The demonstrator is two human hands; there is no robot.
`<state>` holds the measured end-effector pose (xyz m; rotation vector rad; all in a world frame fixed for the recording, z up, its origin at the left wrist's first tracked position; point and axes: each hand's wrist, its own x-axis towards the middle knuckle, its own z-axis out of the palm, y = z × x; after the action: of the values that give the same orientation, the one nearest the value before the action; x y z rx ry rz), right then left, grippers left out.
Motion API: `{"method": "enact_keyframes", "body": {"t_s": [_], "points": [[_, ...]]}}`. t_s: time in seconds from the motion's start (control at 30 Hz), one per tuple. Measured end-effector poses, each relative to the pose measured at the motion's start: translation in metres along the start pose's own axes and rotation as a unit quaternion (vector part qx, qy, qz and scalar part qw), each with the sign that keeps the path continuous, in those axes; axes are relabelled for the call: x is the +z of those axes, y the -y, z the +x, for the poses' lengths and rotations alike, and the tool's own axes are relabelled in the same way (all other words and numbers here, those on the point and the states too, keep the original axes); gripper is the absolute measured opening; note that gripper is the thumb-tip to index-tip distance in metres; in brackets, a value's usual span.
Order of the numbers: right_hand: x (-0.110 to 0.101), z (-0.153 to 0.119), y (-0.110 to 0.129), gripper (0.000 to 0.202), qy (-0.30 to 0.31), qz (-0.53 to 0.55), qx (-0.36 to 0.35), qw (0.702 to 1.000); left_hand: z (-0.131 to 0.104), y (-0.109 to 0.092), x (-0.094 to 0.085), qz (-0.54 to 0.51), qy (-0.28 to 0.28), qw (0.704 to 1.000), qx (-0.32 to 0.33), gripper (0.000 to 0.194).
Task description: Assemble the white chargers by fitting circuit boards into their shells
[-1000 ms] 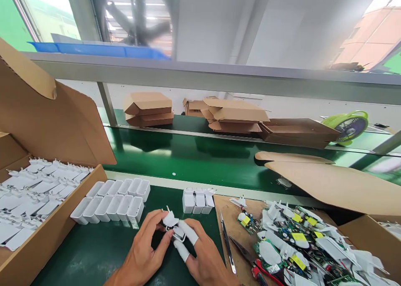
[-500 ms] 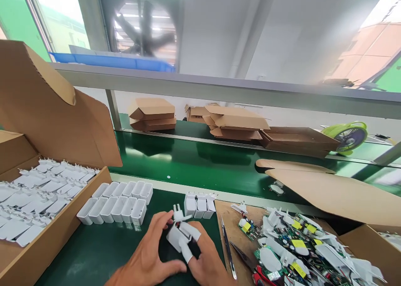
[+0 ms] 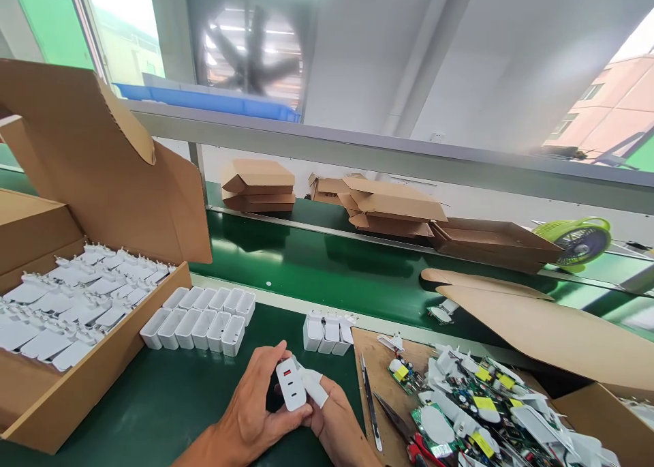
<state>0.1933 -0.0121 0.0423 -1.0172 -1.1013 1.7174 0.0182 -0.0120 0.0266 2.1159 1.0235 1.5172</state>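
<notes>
A white USB charger point(image 3: 291, 385) is held between both hands over the green work surface, its face with one red-lined port and two small slots turned toward me. My left hand point(image 3: 250, 405) grips it from the left, thumb along its lower edge. My right hand point(image 3: 334, 409) closes on its right side; white wrapping point(image 3: 313, 385) covers a finger or thumb there. Beyond the hands stand three filled white cases point(image 3: 327, 333) side by side. Left of them, two rows of open white cases point(image 3: 201, 324) stand on the surface.
An open carton point(image 3: 168, 296) of white plug parts stands at left. On a brown board at right lie tweezers point(image 3: 370, 402), red-handled pliers point(image 3: 403, 426) and a heap of circuit boards point(image 3: 475, 399). A cardboard flap point(image 3: 536, 324) juts in behind. Flat boxes point(image 3: 393, 204) sit under the shelf.
The charger has been turned over: its prongs pointed away and upward before, and now its port face shows. Both hands have drawn closer around it. The view has shifted slightly.
</notes>
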Motion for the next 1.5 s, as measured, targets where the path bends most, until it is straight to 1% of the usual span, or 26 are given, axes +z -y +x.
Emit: {"method": "enact_keyframes", "body": {"t_s": [0.1,0.17,0.2,0.27,0.33,0.37,0.43,0.47,0.53,0.63,0.7,0.77,0.83,0.9,0.97,1.03,1.17,1.27,1.4,1.5], "points": [[-0.005,0.002,-0.001,0.052,-0.014,-0.033,-0.023,0.999,0.002,0.0,0.0,0.011,0.0,1.0,0.01,0.071],[-0.009,0.003,-0.002,0.047,-0.06,-0.112,-0.079,0.989,0.003,0.001,-0.001,0.034,0.015,0.999,0.021,0.07],[-0.01,0.002,-0.003,0.044,-0.087,-0.172,-0.117,0.974,0.003,0.001,-0.001,0.05,0.033,0.998,0.02,0.069],[-0.012,0.0,-0.003,0.038,-0.128,-0.297,-0.172,0.93,0.001,0.004,-0.001,0.079,0.08,0.994,0.001,0.068],[-0.012,-0.003,-0.002,0.034,-0.157,-0.387,-0.176,0.891,-0.004,0.009,0.0,0.09,0.12,0.988,-0.03,0.064],[-0.011,-0.005,0.0,0.031,-0.171,-0.415,-0.164,0.878,-0.007,0.012,0.001,0.087,0.127,0.987,-0.043,0.061],[-0.009,-0.008,0.004,0.031,-0.197,-0.443,-0.15,0.862,-0.012,0.017,0.003,0.073,0.119,0.988,-0.064,0.06],[-0.008,-0.009,0.005,0.034,-0.197,-0.45,-0.159,0.857,-0.014,0.019,0.004,0.065,0.108,0.99,-0.07,0.063],[-0.009,-0.009,0.006,0.039,-0.16,-0.46,-0.215,0.846,-0.016,0.021,0.005,0.057,0.096,0.991,-0.074,0.072],[-0.013,-0.007,0.003,0.041,-0.083,-0.466,-0.335,0.815,-0.014,0.019,0.002,0.07,0.127,0.988,-0.058,0.073],[-0.014,-0.006,-0.002,0.04,-0.061,-0.463,-0.369,0.803,-0.013,0.018,-0.001,0.074,0.138,0.987,-0.041,0.069],[-0.014,-0.005,-0.005,0.038,-0.058,-0.454,-0.362,0.812,-0.012,0.019,-0.002,0.07,0.126,0.989,-0.034,0.065],[-0.013,-0.006,-0.006,0.038,-0.071,-0.443,-0.34,0.826,-0.013,0.02,-0.002,0.067,0.112,0.991,-0.032,0.06],[-0.011,-0.008,-0.006,0.04,-0.089,-0.436,-0.325,0.834,-0.013,0.02,-0.001,0.071,0.11,0.991,-0.028,0.05],[-0.01,-0.009,-0.005,0.042,-0.094,-0.438,-0.312,0.838,-0.012,0.018,0.0,0.083,0.109,0.99,-0.025,0.038],[-0.011,-0.009,-0.006,0.044,-0.081,-0.433,-0.314,0.841,-0.011,0.017,0.0,0.097,0.108,0.989,-0.022,0.026],[-0.013,-0.009,-0.011,0.053,-0.053,-0.411,-0.33,0.848,-0.01,0.019,-0.001,0.112,0.096,0.989,0.01,0.017],[-0.014,-0.009,-0.012,0.064,-0.038,-0.417,-0.318,0.851,-0.012,0.024,-0.001,0.116,0.08,0.99,-0.002,0.008],[-0.016,-0.012,-0.004,0.077,-0.012,-0.417,-0.286,0.863,-0.013,0.024,-0.001,0.095,0.075,0.992,-0.041,0.012],[-0.018,-0.015,0.004,0.072,0.005,-0.409,-0.265,0.873,-0.009,0.024,-0.002,0.065,0.109,0.99,-0.063,0.012]]}}
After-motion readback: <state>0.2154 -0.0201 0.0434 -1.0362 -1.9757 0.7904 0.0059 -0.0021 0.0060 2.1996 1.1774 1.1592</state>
